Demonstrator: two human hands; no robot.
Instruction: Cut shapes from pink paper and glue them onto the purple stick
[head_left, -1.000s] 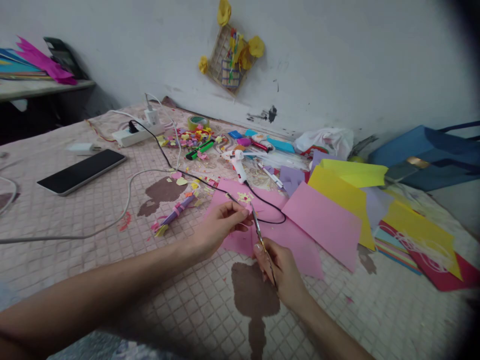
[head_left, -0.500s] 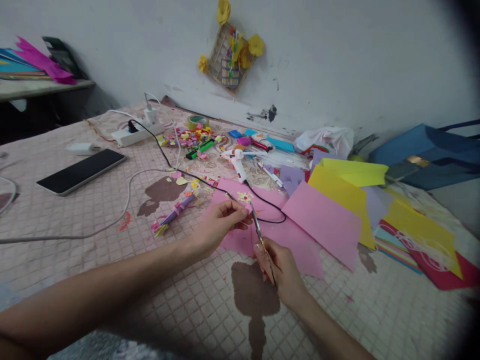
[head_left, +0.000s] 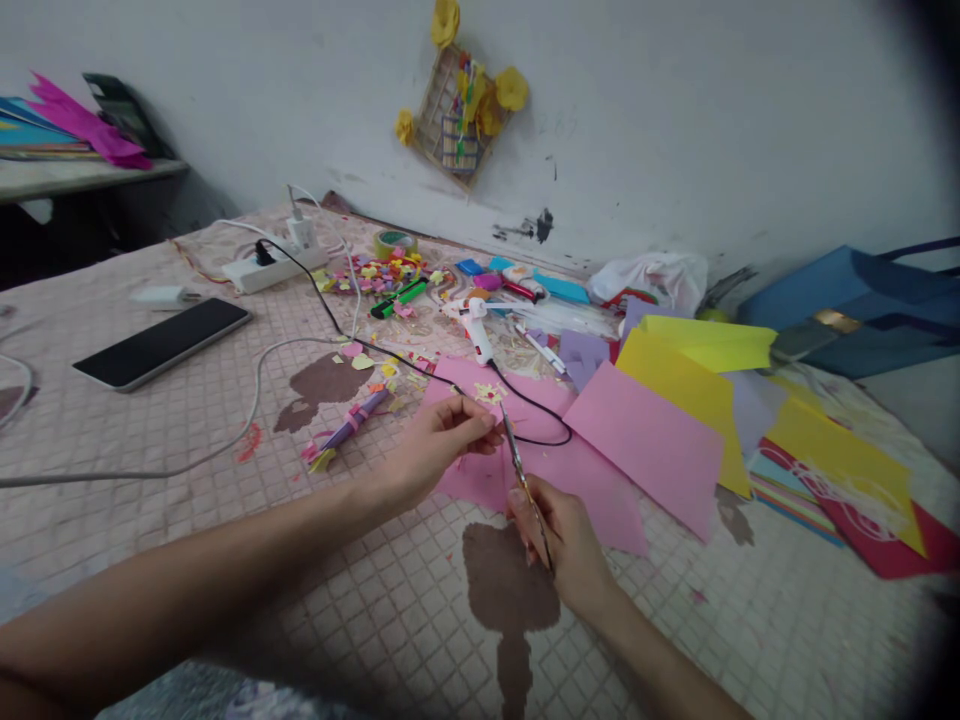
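My left hand is closed in a pinch on a small piece of pink paper, mostly covered by the fingertips. My right hand grips a pair of scissors, seen nearly edge-on, with the slim metal blades pointing up beside the left fingertips. Whether the blades touch the paper piece I cannot tell. Under both hands lie pink sheets, with small pale yellow paper bits just beyond the fingers.
A white glue gun lies ahead, its black cord looping over the pink sheets. Coloured sheets spread to the right. Leftward are a phone, a power strip and a purple paper roll. Small paper flowers pile up behind.
Hardly anything differs. Both hands hold nearly the same place, with the scissors still beside the left fingertips.
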